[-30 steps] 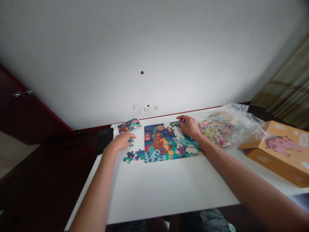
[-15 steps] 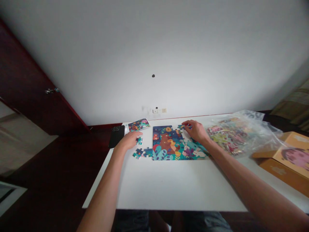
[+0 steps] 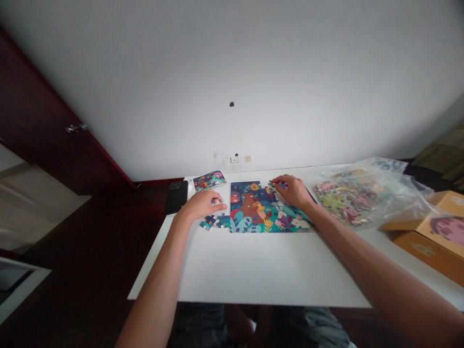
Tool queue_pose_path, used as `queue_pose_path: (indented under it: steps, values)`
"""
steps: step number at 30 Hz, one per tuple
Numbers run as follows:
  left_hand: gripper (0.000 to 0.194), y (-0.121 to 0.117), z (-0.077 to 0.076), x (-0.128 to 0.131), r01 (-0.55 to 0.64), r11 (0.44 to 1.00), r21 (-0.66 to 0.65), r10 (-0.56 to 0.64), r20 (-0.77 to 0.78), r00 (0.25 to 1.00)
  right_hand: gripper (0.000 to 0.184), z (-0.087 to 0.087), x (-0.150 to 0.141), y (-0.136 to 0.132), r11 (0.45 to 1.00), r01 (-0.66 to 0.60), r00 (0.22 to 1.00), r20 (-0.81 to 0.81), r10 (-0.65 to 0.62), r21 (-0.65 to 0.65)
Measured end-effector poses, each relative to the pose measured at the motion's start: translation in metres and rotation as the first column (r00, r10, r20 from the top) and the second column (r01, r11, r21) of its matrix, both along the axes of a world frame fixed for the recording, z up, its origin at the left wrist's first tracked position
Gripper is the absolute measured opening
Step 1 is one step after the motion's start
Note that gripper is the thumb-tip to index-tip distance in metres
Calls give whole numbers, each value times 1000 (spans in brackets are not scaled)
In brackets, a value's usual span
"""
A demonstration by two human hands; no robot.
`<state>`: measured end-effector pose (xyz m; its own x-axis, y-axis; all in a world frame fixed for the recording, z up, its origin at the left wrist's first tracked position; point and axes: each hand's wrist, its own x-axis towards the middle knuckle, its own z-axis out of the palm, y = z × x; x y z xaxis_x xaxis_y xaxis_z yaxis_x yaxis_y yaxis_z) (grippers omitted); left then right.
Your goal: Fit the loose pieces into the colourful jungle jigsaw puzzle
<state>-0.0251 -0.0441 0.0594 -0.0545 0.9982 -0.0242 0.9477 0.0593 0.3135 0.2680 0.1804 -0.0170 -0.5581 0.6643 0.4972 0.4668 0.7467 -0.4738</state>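
Note:
A partly joined jigsaw puzzle with a bear and rabbits lies on the white table. My right hand is at its upper right edge, fingertips closed on a puzzle piece. My left hand hovers left of the puzzle, thumb and fingers apart with nothing seen gripped. Just below it are loose puzzle pieces, close against the puzzle's left side. Part of the puzzle's right side is hidden by my right hand and forearm.
A picture card and a black phone lie at the table's back left. On the right are clear plastic bags of colourful pieces and an orange box. The wall stands behind the table.
My left hand has shifted right and toward me, its thumb and fingers spreading. My right hand stays at the puzzle's upper right, still on the piece. The camera view has tilted slightly.

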Motion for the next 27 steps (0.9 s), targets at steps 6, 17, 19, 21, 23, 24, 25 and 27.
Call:
queue_pose_path:
  steps: [6, 17, 19, 21, 23, 24, 25, 27]
  values:
    - [45, -1, -5, -2, 125, 989, -83, -116, 105, 988, 26, 3, -3, -6, 1000, -2, 1000, 8, 2, -23]
    - [35, 4, -15, -4, 213, 972, -102, -206, 75, 976, 26, 13, -5, -14, 998, 11, 1000, 11, -10, -57]
    - [31, 3, -16, -5, 189, 979, -77, -179, 120, 977, 26, 14, -6, -16, 998, 4, 1000, 1, -4, -57]
    - [21, 3, -16, -6, 184, 981, -63, -167, 212, 963, 25, 15, -7, -18, 998, -17, 1000, -11, 17, -53]
    - [11, 5, -16, -7, 175, 984, -19, -159, 335, 929, 25, 16, -8, -21, 998, -37, 999, -21, 36, -55]
    - [10, 7, -17, -7, 155, 988, 26, -152, 400, 904, 25, 16, -10, -23, 997, -44, 999, -26, 42, -60]
    - [13, 9, -17, -6, 120, 989, 82, -144, 464, 874, 24, 16, -11, -25, 996, -50, 998, -31, 48, -67]
    - [25, 15, -21, -1, 17, 980, 196, -130, 582, 802, 23, 18, -15, -32, 993, -80, 996, -42, 77, -87]
